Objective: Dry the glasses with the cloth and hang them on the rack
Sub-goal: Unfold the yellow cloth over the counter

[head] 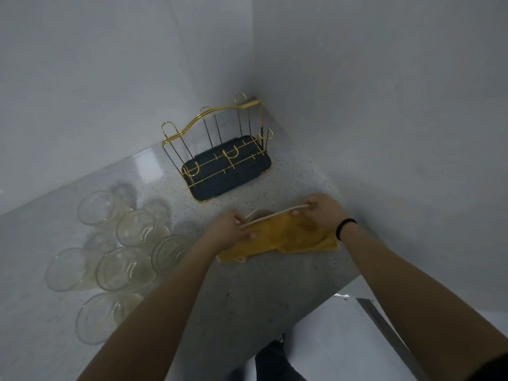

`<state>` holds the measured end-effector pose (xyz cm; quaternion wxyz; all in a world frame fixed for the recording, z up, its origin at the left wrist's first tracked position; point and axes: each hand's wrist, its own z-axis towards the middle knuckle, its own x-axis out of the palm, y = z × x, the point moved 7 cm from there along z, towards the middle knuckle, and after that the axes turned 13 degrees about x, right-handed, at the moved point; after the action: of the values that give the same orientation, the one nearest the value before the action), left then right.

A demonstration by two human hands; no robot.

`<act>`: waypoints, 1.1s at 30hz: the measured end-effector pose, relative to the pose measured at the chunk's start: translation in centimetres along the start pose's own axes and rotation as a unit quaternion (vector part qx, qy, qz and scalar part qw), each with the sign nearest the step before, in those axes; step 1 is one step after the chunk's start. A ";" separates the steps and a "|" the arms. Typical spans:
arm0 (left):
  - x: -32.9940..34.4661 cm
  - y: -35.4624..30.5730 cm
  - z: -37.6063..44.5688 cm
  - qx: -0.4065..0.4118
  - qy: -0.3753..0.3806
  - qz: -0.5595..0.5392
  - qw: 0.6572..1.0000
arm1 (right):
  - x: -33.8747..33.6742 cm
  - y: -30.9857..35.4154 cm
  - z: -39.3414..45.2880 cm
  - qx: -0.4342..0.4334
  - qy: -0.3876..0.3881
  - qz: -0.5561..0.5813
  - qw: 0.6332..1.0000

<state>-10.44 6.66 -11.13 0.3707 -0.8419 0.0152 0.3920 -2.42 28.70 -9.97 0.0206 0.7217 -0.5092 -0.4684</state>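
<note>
A yellow cloth (286, 237) with a pale edge hangs just above the grey speckled counter (247, 292). My left hand (228, 229) pinches its top edge at the left and my right hand (321, 210) pinches the same edge at the right, so the edge is stretched between them. Several clear glasses (134, 229) stand in a cluster on the counter's left side, apart from both hands. A gold wire rack (220, 149) with hooks and a dark tray base stands in the far corner, with nothing hanging on it.
Grey walls meet behind the rack (253, 64). The counter's front edge runs diagonally at lower right, with pale floor (343, 339) and my dark shoe (272, 356) below it. A black band circles my right wrist (345, 226).
</note>
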 end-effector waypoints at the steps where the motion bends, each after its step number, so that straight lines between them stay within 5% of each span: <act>1: -0.6 -0.5 0.1 0.004 0.014 0.011 1.000 | -1.1 0.3 -0.4 0.004 0.010 0.049 0.999; 7: -8.4 -4.6 -1.1 0.060 -0.072 -0.055 0.994 | -7.9 4.1 -2.9 -0.048 -0.039 0.133 0.989; 12: -16.8 -10.4 -3.3 0.121 -0.224 -0.088 0.963 | -14.7 9.4 -6.3 -0.137 -0.157 0.160 0.965; 16: -20.7 -12.9 -5.1 0.156 -0.262 -0.148 0.941 | -17.9 11.7 -9.5 -0.205 -0.166 0.197 0.944; 20: -19.6 -12.7 -6.5 0.175 -0.205 -0.124 0.955 | -17.7 10.9 -11.0 -0.212 -0.093 0.128 0.965; 28: -7.2 -5.6 -6.6 0.115 0.001 -0.015 0.993 | -6.8 2.6 -8.6 -0.065 0.151 -0.085 0.983; 33: -2.3 -1.8 -5.0 0.030 0.042 0.034 0.998 | -1.7 -1.0 -6.6 -0.006 0.172 -0.121 0.978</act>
<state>-8.22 4.17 -6.42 0.3811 -0.8452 0.0709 0.3679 2.83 27.57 -5.67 0.0555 0.8477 -0.4040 -0.3393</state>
